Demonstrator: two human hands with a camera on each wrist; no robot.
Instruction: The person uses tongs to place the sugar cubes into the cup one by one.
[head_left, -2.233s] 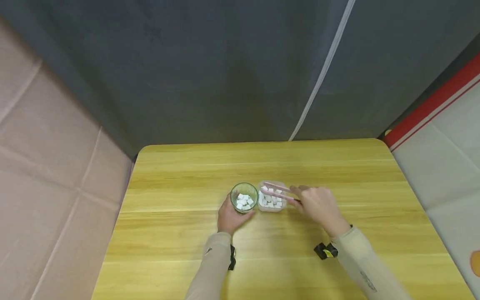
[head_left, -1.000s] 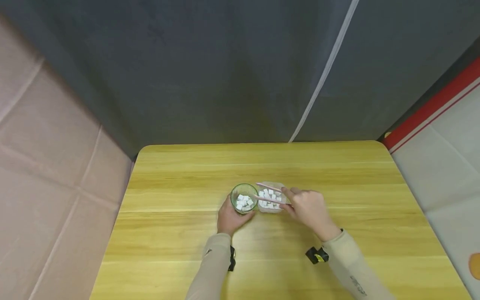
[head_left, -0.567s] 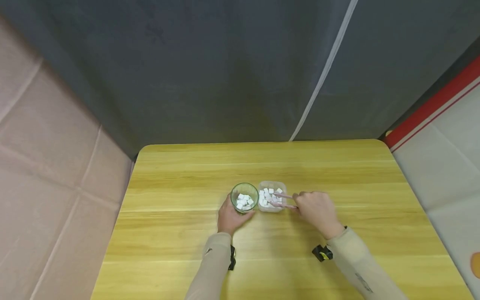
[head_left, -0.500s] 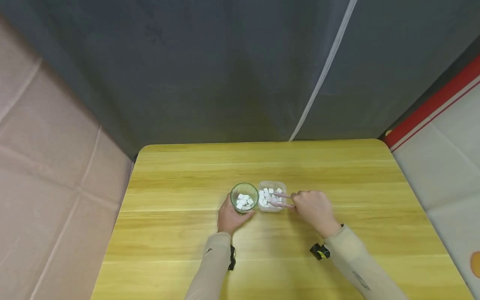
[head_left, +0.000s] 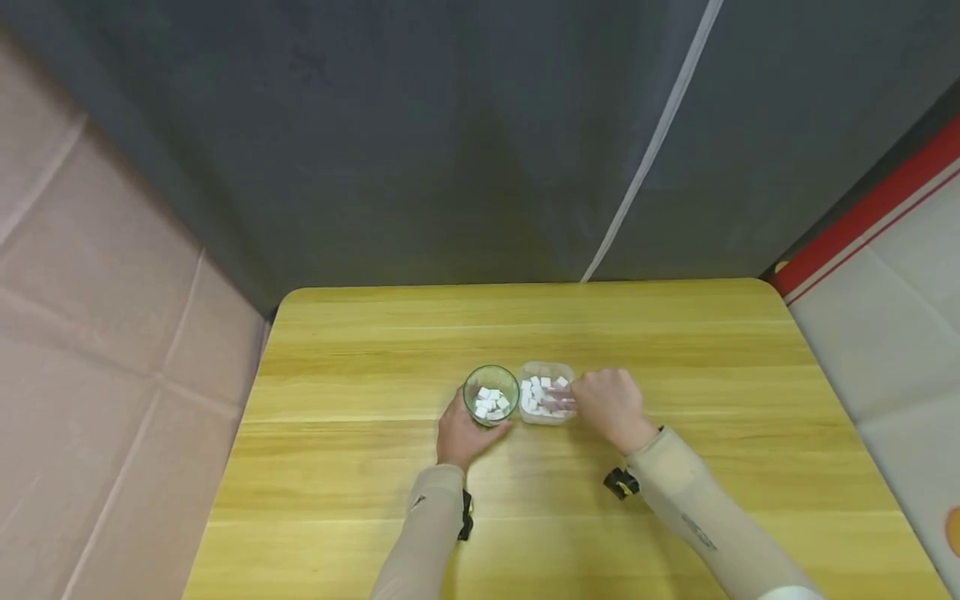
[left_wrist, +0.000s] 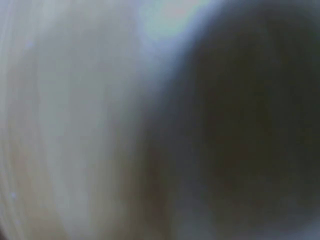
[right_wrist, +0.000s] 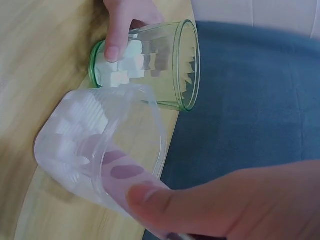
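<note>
Right hand (head_left: 607,404): grips pink tongs (head_left: 557,403), whose tips reach down among the white cubes (head_left: 542,395) in the clear plastic tub (head_left: 548,367); in the right wrist view a finger lies against the tub's near wall.
Left hand (head_left: 459,433): wraps round the green glass (head_left: 491,395), thumb on its side, steadying it upright on the wooden table (head_left: 375,350).
Glass: just beside the tub, on its left, almost touching; it already holds several cubes (right_wrist: 122,62).
Tub: more cubes lie in it than in the glass.
Step in hand: judged to be picking one cube out of the tub with the tongs; whether a cube is already pinched cannot be told.
Next move calls for: a firm but light squeeze, a lift clear of the tub's rim, then a short carry leftward over the glass mouth.
Left wrist view: blurred, shows nothing useful.
</note>
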